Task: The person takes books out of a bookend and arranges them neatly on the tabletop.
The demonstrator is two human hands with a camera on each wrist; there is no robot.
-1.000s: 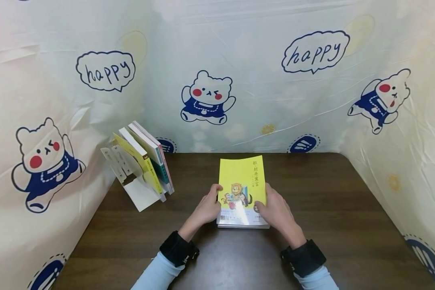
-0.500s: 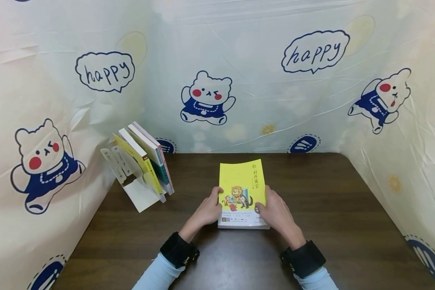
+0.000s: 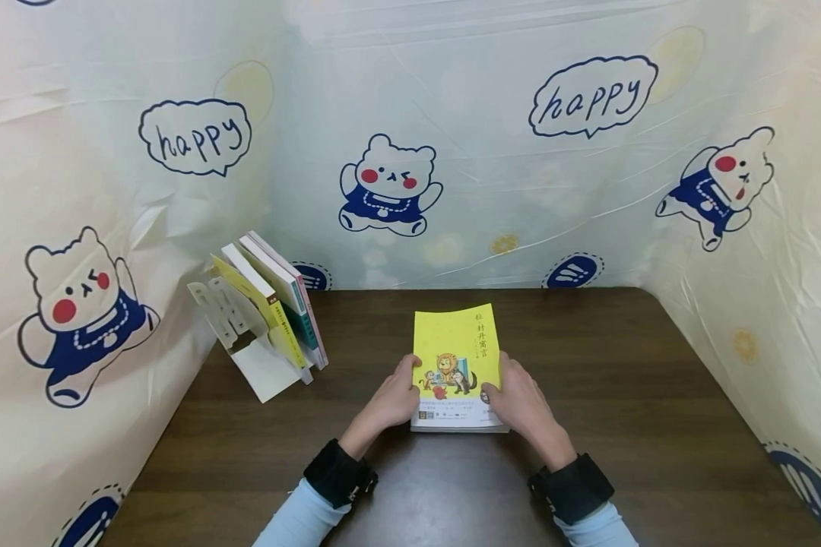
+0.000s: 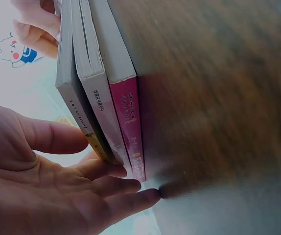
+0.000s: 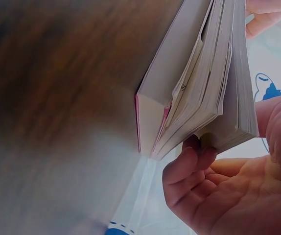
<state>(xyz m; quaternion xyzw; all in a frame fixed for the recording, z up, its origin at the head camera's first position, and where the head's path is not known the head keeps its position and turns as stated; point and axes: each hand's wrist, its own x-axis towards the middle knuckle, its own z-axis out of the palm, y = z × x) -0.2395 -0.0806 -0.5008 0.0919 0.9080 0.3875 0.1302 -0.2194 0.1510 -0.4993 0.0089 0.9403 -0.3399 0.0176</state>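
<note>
While left grip (image 3: 393,393) and right grip (image 3: 524,393), half-closed, hold it, "拉·封丹寓言" titles the book (image 3: 445,333)

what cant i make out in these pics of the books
Head view: covers of the lower books, hidden by the yellow book.
Head view: small print on that book, too small to read.
Head view: rest of the left sleeve, cut by the bottom edge.
Left wrist view: rest of the right hand, cut by the top edge.
Right wrist view: table grain, blurred.

The yellow book (image 3: 448,334) has dipped (far edge (image 3: 453,311)).
</note>
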